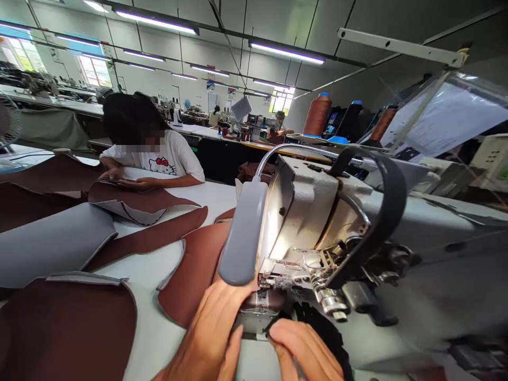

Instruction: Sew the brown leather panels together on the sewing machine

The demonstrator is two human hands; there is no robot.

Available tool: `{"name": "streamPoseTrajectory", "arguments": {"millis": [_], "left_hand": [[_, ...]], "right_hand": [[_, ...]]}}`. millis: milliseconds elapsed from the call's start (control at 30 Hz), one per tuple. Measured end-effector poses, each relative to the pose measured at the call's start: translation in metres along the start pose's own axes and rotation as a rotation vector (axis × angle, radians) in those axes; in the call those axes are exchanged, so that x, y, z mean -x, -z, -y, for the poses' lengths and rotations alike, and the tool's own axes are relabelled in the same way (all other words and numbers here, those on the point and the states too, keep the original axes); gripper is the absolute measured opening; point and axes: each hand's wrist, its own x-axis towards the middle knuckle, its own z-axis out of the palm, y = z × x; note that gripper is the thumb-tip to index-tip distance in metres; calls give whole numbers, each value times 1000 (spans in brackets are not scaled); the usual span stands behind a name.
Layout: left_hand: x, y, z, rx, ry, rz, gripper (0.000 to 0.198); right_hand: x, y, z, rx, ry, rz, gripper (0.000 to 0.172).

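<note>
The left hand [208, 338] and the right hand [304, 352] sit close together at the front of an industrial sewing machine [301, 222], where a brown leather-like panel [264, 299] lies at the presser foot [264, 283] beside a ragged black trim [323, 330]. Whether either grip is closed on the material I cannot tell; both look flat and pressing, not clenched. Fingers this near the needle (a grey gooseneck lamp [242, 233] hides part of that area) risk a puncture if the machine runs, and uneven hand pressure could drag the panel off line, skewing the seam.
</note>
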Motion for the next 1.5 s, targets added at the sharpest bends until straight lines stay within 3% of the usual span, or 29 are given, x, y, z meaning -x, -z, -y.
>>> {"name": "streamPoseTrajectory", "arguments": {"millis": [100, 267, 500, 667, 767, 1000, 1300, 1500], "left_hand": [[-17, -5, 23, -99, -13, 129, 65], [-33, -11, 50, -39, -3, 163, 56], [-29, -9, 51, -73, 1, 215, 44], [-29, -10, 53, -66, -4, 240, 56], [-25, -15, 58, -60, -31, 247, 62], [-19, -31, 66, -64, 4, 250, 47], [-29, -42, 74, -21, 78, 276, 34], [-33, -44, 79, -1, 135, 285, 36]], "right_hand": [[-6, 8, -8, -12, -33, 95, 15], [-5, 17, -16, 41, -26, 199, 12], [-8, 9, -15, 42, -28, 170, 12], [-13, -3, -12, 115, -2, 104, 19], [-13, -8, -11, 51, -15, 138, 23], [-13, -8, -11, 7, -25, 206, 25], [-12, -8, -11, 58, -5, 231, 23], [-9, -6, -12, 73, 4, 271, 22]]}}
